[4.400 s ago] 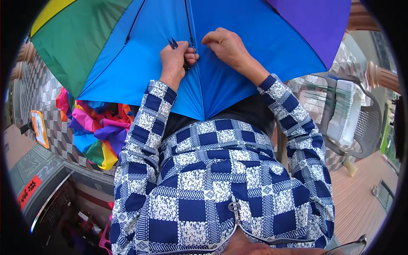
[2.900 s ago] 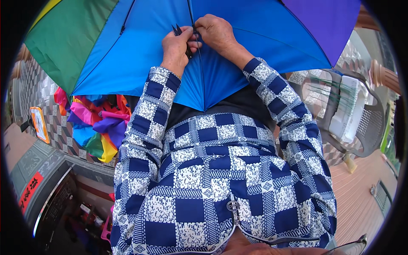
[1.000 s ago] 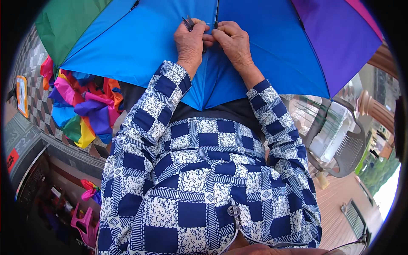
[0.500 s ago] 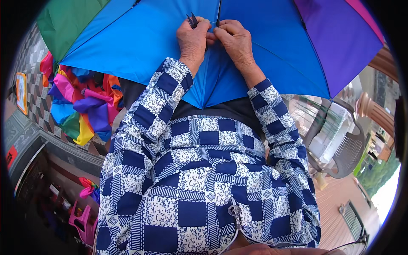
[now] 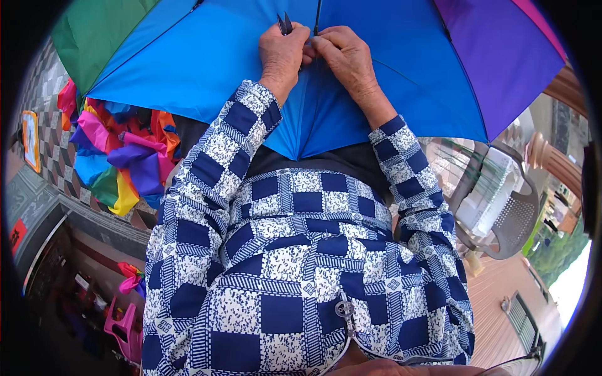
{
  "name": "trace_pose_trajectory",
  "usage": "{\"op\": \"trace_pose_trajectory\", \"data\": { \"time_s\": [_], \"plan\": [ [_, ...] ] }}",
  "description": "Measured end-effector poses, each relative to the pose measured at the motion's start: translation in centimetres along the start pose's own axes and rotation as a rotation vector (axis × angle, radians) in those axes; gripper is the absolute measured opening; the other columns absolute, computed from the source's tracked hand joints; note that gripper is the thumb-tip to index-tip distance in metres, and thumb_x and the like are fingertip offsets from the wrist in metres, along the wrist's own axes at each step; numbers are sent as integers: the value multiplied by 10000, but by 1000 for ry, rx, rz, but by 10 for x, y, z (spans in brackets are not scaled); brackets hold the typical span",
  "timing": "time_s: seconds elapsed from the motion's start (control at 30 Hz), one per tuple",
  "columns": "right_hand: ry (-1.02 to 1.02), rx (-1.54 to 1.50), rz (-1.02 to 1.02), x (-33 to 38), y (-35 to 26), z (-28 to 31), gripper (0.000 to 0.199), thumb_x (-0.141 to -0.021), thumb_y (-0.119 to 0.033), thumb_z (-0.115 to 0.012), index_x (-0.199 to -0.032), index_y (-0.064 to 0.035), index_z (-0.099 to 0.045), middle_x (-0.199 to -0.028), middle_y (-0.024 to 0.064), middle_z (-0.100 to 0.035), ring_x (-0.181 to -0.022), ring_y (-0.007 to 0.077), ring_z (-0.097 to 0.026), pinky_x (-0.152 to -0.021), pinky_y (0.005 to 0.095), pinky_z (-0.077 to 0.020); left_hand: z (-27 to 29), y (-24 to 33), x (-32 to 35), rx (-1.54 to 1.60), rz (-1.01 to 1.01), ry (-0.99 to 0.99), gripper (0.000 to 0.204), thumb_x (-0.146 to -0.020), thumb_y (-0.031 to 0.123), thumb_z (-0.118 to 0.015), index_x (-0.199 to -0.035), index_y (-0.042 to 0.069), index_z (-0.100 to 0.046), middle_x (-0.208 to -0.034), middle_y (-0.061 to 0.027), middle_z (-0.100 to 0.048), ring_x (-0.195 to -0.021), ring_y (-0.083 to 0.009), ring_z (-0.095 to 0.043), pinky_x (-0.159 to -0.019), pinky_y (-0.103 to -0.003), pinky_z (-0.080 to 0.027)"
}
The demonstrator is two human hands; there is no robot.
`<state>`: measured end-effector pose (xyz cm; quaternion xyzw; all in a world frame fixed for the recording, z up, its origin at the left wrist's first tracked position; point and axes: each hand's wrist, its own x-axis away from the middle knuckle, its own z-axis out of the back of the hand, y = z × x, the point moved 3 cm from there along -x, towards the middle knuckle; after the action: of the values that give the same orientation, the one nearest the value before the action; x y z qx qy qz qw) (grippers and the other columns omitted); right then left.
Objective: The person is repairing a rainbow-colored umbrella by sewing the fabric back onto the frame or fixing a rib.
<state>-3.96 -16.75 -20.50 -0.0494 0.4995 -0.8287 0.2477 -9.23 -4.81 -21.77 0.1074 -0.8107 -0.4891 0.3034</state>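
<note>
An open umbrella [image 5: 207, 62] with green, blue and purple panels lies spread over my lap, its ribs facing me. In my left hand [image 5: 279, 59], closed, is a pair of thread snips [image 5: 285, 25]; two dark pointed blades stick up above the fingers. My right hand [image 5: 348, 59] pinches at a black umbrella rib [image 5: 318, 17] where it runs down the blue panels. The fingertips of both hands nearly meet there, and what lies right between them is too small to make out.
Colourful folded umbrella cloth [image 5: 135, 153] is heaped on the tiled floor to the left. A pink plastic stool [image 5: 125, 332] stands at the lower left. To the right, a grey plastic chair [image 5: 511, 219] bears a white package [image 5: 486, 203].
Both hands and the rib between them have shifted slightly left. A thin thread seen earlier between the hands no longer shows. The grips look the same.
</note>
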Motion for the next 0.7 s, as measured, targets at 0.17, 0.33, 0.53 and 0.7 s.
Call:
{"op": "trace_pose_trajectory", "data": {
  "time_s": [0.17,0.33,0.53,0.7],
  "plan": [
    [-102,-90,-275,-9,-7,4,125,-772,-97,-614,-864,-26,-658,-849,77,-629,-708,197,-616,-644,279,-493,3,1,-1,-4,36,-5,83,-784,83,-590,-804,12,-552,-650,-50,-569,-495,-134,-594,-382,-213,-422],
    [14,304,157,-21,-4,1,102,-765,-89,-611,-847,-47,-656,-825,85,-631,-691,224,-613,-635,287,-494,-1,4,1,-57,33,1,95,-800,94,-579,-816,6,-547,-665,-57,-570,-498,-139,-602,-378,-211,-422],
    [-39,435,226,-27,3,59,84,-784,-106,-610,-838,-67,-662,-835,71,-640,-733,215,-614,-635,282,-492,0,12,2,-146,66,-11,119,-823,110,-555,-837,-7,-543,-688,-70,-574,-501,-138,-600,-383,-212,-428],
    [50,-1394,-535,-26,62,198,187,-849,-72,-529,-1010,19,-556,-977,168,-616,-776,231,-619,-688,380,-517,7,17,0,-243,64,-16,139,-838,114,-542,-866,-22,-539,-696,-80,-573,-511,-139,-598,-394,-212,-435]
  ]
}}
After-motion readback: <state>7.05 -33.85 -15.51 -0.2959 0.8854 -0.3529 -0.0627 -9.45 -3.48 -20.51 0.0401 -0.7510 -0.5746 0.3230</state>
